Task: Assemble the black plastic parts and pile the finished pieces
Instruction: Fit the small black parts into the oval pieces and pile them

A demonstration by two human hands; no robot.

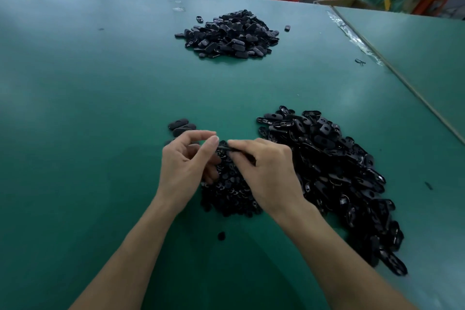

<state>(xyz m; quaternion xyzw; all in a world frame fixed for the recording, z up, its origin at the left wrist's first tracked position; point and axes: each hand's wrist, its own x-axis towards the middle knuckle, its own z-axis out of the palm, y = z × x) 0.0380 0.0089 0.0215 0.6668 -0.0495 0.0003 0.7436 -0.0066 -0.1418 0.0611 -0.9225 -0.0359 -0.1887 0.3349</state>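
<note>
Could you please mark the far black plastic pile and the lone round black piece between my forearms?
Far black plastic pile (pixel 227 34): head view, middle.
Lone round black piece (pixel 221 235): head view, centre.

Both bare forearms reach forward and converge. The left hand (pixel 186 166) curls, thumb and forefinger tips meeting at one end of a small black part (pixel 224 146); the right hand (pixel 266 173), knuckles up, pinches its other end
</note>
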